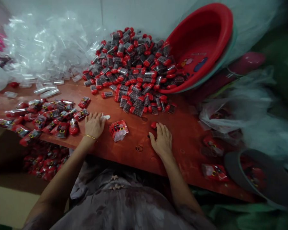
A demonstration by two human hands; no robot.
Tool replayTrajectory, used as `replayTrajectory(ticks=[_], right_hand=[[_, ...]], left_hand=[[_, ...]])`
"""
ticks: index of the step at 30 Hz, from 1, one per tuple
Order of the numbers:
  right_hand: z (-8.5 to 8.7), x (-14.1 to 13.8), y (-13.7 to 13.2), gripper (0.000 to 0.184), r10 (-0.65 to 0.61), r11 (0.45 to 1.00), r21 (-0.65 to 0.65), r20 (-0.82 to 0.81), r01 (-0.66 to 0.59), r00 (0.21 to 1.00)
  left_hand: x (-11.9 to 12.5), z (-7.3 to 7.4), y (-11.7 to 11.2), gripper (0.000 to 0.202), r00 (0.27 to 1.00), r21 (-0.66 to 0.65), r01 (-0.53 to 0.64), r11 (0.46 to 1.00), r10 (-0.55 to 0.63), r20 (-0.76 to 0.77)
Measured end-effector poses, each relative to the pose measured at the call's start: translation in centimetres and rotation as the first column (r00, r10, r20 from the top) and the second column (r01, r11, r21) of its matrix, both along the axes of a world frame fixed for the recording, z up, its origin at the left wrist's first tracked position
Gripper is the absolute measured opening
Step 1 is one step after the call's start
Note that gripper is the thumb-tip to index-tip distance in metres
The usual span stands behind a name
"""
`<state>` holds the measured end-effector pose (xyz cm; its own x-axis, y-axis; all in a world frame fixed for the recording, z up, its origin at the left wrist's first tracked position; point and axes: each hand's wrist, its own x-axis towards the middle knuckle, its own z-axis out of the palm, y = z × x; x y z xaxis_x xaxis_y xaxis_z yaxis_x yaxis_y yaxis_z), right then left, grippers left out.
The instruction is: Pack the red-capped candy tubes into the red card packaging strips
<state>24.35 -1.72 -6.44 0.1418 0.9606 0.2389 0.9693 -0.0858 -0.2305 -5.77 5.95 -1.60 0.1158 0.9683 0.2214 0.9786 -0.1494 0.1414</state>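
Note:
My left hand (95,126) lies palm down near the table's front edge, fingers stretched out. By its fingertips is a small white piece (106,117), perhaps tissue. To its left spreads a heap of filled red packets (60,116). My right hand (162,140) rests on the table with its thumb apart from the fingers. A small red piece (154,125) touches or lies just beside its fingertips; I cannot tell its kind. Between my hands lies a fanned stack of flat red printed bags (118,129). A black band (139,148) lies nearby.
Small red-ended clear containers (134,70) pile up at the back, spilling from a tilted red basin (206,38). Clear plastic pieces (50,44) heap at back left. At right stand a grey bowl (232,166) and plastic bags (218,111). More packets (48,161) fill a box below left.

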Motion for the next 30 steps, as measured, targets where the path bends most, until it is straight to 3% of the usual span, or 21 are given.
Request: replayTrajectory(ticks=[2,4,6,9,17,20,22,25,28,30], right_hand=[[0.1,0.0,0.0,0.055,0.002,1.000,-0.001,-0.007,-0.002,1.000],[0.1,0.1,0.0,0.055,0.005,1.000,-0.002,-0.010,-0.005,1.000],[0.1,0.1,0.0,0.054,0.003,1.000,-0.001,-0.010,-0.003,1.000],[-0.1,0.1,-0.1,0.053,0.006,1.000,0.016,-0.012,-0.006,1.000],[-0.7,0.6,0.0,0.052,0.030,0.992,0.124,-0.035,-0.025,0.999],[0.5,0.1,-0.6,0.048,0.016,0.959,0.282,-0.059,0.001,0.998],[1.9,-1.3,-1.1,0.041,0.094,0.929,0.369,-0.139,-0.037,0.986],[4.0,-5.0,-1.7,0.035,0.292,0.925,0.355,-0.430,-0.138,0.855],[5.2,-9.1,-1.6,0.030,0.301,0.954,0.240,-0.756,-0.182,0.582],[5.4,-10.8,-1.2,0.025,0.270,0.962,0.208,-0.837,-0.180,0.475]], left_hand=[[1.2,0.7,-0.8,0.050,0.999,0.043,0.029,0.999,-0.031,0.034],[2.6,1.0,-1.6,0.050,0.987,0.048,0.139,0.989,-0.142,0.068],[3.7,0.9,-2.1,0.048,0.964,0.007,0.254,0.967,-0.254,0.079],[4.5,0.2,-2.5,0.040,0.947,-0.070,0.320,0.945,-0.316,0.066],[4.1,-1.5,-3.4,0.027,0.966,0.002,0.219,0.976,-0.218,0.139],[4.2,-1.1,-4.1,0.029,0.962,0.090,0.185,0.979,-0.199,0.185],[4.4,-0.3,-4.7,0.030,0.960,0.139,0.161,0.977,-0.188,0.209],[5.0,1.2,-5.7,0.030,0.952,0.180,0.144,0.973,-0.186,0.244],[5.8,2.2,-6.6,0.028,0.933,0.206,0.160,0.965,-0.216,0.288],[6.2,2.4,-7.0,0.029,0.903,0.200,0.146,0.969,-0.213,0.373]])
